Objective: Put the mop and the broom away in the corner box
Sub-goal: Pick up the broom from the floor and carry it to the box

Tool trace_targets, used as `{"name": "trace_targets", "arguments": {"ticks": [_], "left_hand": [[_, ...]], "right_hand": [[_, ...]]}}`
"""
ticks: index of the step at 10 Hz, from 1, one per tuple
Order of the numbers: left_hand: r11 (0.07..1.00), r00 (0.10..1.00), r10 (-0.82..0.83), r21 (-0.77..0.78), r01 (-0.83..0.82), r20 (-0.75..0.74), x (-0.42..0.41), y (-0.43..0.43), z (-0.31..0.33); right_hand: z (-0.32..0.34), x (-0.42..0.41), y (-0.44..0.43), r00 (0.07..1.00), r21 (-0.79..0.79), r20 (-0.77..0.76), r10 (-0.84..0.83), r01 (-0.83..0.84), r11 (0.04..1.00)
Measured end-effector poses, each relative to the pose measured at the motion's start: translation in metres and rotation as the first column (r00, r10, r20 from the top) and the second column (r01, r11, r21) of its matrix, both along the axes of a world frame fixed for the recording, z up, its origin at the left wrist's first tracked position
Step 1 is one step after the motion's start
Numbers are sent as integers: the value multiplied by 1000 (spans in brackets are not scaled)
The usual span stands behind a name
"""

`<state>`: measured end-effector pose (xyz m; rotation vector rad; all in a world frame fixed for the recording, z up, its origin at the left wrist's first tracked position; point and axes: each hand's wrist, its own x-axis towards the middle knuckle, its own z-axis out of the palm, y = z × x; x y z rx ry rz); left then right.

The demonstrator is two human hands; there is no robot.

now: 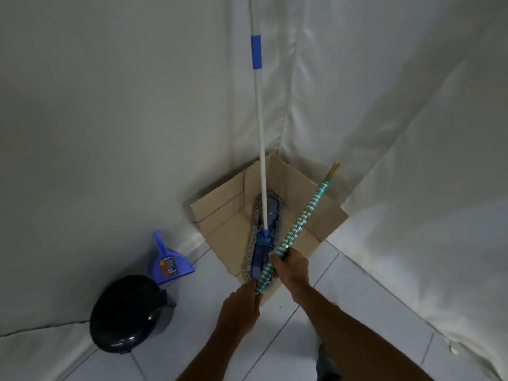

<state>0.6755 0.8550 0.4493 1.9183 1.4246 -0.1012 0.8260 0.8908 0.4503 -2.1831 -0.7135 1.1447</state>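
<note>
An open cardboard box [220, 215] sits in the corner where two white sheets meet. The mop stands inside it: its blue head with a grey fringe [268, 218] lies on the box floor and its white pole with a blue grip [258, 111] leans up into the corner. The broom handle [299, 224], wrapped in green and white bands, slants over the box with its stick tip pointing up to the right. My right hand [291, 266] grips the handle in the middle. My left hand [242, 309] grips it lower down, hiding that end.
A blue dustpan [169, 264] leans against the left sheet. A black round-lidded bin [129, 314] stands on the white tiled floor at the lower left. White sheets hang on both sides of the corner.
</note>
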Motion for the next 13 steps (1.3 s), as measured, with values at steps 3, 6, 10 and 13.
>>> {"name": "trace_targets", "arguments": {"ticks": [3,6,10,13], "left_hand": [[964,979,167,-190,-187,-116,131,65,-206],[928,945,253,-226,-298,-206,178,75,-583],[992,937,124,18,-125,-326,187,70,-726],[956,901,261,-35,-291,-347,171,65,-663]], "right_hand": [[-238,125,83,981,-184,-5,194,-191,964],[-623,166,103,957,-258,30,289,-272,927],[-762,174,107,937,-190,-8,349,-344,920],[-716,208,92,892,-325,-29,450,-435,840]]}}
